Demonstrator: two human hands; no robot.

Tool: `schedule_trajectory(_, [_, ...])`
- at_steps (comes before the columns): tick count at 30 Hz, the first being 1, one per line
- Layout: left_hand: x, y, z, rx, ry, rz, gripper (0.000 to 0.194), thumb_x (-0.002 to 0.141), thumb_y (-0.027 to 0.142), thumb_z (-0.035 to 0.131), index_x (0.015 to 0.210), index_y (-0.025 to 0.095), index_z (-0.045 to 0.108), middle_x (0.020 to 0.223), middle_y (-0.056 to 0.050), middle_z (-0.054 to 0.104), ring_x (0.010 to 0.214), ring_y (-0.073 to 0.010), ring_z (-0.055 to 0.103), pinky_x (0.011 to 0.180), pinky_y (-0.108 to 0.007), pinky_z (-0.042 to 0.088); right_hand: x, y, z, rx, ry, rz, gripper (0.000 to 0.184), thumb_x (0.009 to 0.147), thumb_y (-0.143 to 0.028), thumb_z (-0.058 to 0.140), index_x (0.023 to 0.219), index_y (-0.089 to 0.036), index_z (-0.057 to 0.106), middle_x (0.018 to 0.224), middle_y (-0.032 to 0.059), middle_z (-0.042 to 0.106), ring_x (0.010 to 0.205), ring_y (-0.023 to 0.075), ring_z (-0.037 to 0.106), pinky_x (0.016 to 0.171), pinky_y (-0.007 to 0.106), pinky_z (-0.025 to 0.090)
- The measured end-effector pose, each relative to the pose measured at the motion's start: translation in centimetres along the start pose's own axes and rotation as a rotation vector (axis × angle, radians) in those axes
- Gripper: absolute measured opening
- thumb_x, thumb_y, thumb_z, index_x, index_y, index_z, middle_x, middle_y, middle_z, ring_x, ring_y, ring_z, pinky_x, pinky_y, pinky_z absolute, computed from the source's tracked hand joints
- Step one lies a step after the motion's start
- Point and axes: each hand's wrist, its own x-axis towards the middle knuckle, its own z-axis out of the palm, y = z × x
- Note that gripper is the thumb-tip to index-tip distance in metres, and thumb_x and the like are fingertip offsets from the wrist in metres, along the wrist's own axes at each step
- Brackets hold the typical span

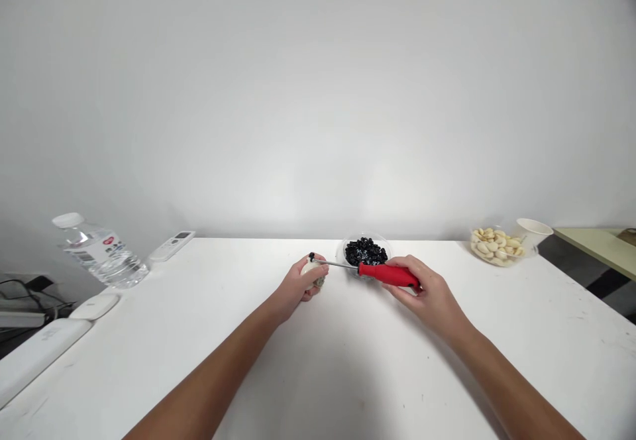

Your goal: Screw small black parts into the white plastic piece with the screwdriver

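Head view, from my remote seat, shows both of the person's hands close together near the middle of the white counter, toward its rear edge. The left hand is curled closed around a pale rounded object; it hides most of the object, so I can't tell what it is. The right hand wraps firmly around the red-handled screwdriver. Its steel shaft runs left to the top of the pale object, where a dark speck sits at the tip, too small for me to identify. Just behind the shaft, at the rear edge, stands a clear bowl of black beans. Toward the rear right corner are a clear container of pale nuts and a white paper cup. Past the rear left corner lie a water bottle and an air-conditioner remote.
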Motion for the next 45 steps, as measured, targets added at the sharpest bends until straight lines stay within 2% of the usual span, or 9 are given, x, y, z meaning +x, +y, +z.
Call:
schedule_trajectory(6, [0.1, -0.3, 0.0, 0.027, 0.069, -0.026, 0.038, 0.085, 0.049, 0.075, 0.102, 0.023, 0.054, 0.074, 0.005, 0.045, 0.050, -0.0050, 0.029, 0.048, -0.024, 0.012, -0.2, 0.2, 0.4, -0.010, 0.008, 0.022, 0.029, 0.091, -0.039, 0.067, 0.118, -0.029, 0.064, 0.109, 0.0066, 0.071, 0.087, 0.0250, 0.064, 0.073, 0.036, 0.049])
schedule_trajectory(10, [0.3, -1.0, 0.0, 0.118, 0.116, 0.028, 0.043, 0.079, 0.044, 0.081, 0.108, 0.021, 0.059, 0.071, 0.006, 0.047, 0.054, -0.0074, 0.037, 0.050, -0.022, 0.024, -0.2, 0.0, 0.2, 0.066, 0.011, 0.054, 0.033, 0.089, -0.044, 0.071, 0.118, -0.030, 0.067, 0.105, 0.0058, 0.072, 0.084, 0.0250, 0.063, 0.073, 0.036, 0.049])
schedule_trajectory(17, [0.2, -1.4, 0.0, 0.256, 0.147, 0.096, 0.044, 0.078, 0.043, 0.082, 0.111, 0.020, 0.066, 0.077, 0.002, 0.056, 0.062, -0.0119, 0.046, 0.058, -0.024, 0.035, -0.1, -1.4, -0.4, 0.117, -0.034, 0.150, 0.034, 0.088, -0.056, 0.068, 0.103, -0.026, 0.071, 0.084, 0.0049, 0.068, 0.068, 0.0213, 0.055, 0.062, 0.031, 0.041])
schedule_trajectory(27, [-0.5, -0.6, 0.7, 0.340, 0.134, 0.105, 0.035, 0.078, 0.032, 0.077, 0.108, 0.020, 0.065, 0.075, 0.003, 0.054, 0.061, -0.0116, 0.044, 0.057, -0.023, 0.035, 0.3, -0.4, 0.1, 0.293, -0.157, 0.470, 0.058, 0.089, -0.071, 0.060, 0.065, -0.019, 0.058, 0.056, -0.0029, 0.034, 0.053, 0.0126, 0.029, 0.051, 0.029, 0.017])
schedule_trajectory(29, [-0.5, -0.6, 0.7, 0.333, 0.133, 0.106, 0.034, 0.078, 0.033, 0.077, 0.107, 0.020, 0.065, 0.075, 0.003, 0.054, 0.061, -0.0116, 0.044, 0.057, -0.023, 0.035, 0.3, -0.5, 0.4, 0.308, -0.158, 0.474, 0.055, 0.088, -0.071, 0.060, 0.068, -0.019, 0.059, 0.056, -0.0031, 0.036, 0.053, 0.0128, 0.030, 0.051, 0.028, 0.018])
schedule_trajectory(32, [-0.2, -0.7, 0.4, 0.329, 0.164, 0.111, 0.036, 0.077, 0.035, 0.079, 0.107, 0.020, 0.066, 0.077, 0.002, 0.055, 0.063, -0.0121, 0.045, 0.058, -0.023, 0.035, 0.0, -1.1, 0.8, 0.359, -0.126, 0.468, 0.042, 0.083, -0.063, 0.070, 0.097, -0.024, 0.061, 0.067, -0.0026, 0.055, 0.056, 0.0148, 0.044, 0.053, 0.026, 0.030])
schedule_trajectory(34, [0.1, -0.9, 0.1, 0.328, 0.174, 0.105, 0.037, 0.077, 0.037, 0.079, 0.108, 0.020, 0.066, 0.076, 0.002, 0.055, 0.063, -0.0123, 0.045, 0.059, -0.024, 0.035, -0.2, -1.5, 0.9, 0.389, -0.112, 0.427, 0.044, 0.080, -0.056, 0.074, 0.108, -0.028, 0.056, 0.077, -0.0022, 0.062, 0.060, 0.0159, 0.050, 0.056, 0.026, 0.036])
schedule_trajectory(40, [0.2, -1.1, -0.5, 0.293, 0.089, 0.073, 0.034, 0.078, 0.034, 0.077, 0.107, 0.021, 0.066, 0.076, 0.003, 0.055, 0.063, -0.0119, 0.044, 0.059, -0.024, 0.034, -0.6, -1.7, 0.1, 0.138, -0.053, 0.119, 0.029, 0.087, -0.051, 0.071, 0.099, -0.026, 0.064, 0.083, 0.0019, 0.065, 0.067, 0.0190, 0.052, 0.063, 0.030, 0.038])
schedule_trajectory(45, [-0.2, -0.7, 0.1, 0.343, 0.110, 0.098, 0.032, 0.078, 0.032, 0.076, 0.105, 0.019, 0.065, 0.075, 0.003, 0.054, 0.063, -0.0121, 0.045, 0.059, -0.024, 0.035, -0.4, -1.1, 0.5, 0.263, -0.090, 0.284, 0.036, 0.089, -0.057, 0.068, 0.083, -0.023, 0.057, 0.065, -0.0021, 0.048, 0.059, 0.0151, 0.039, 0.055, 0.028, 0.027])
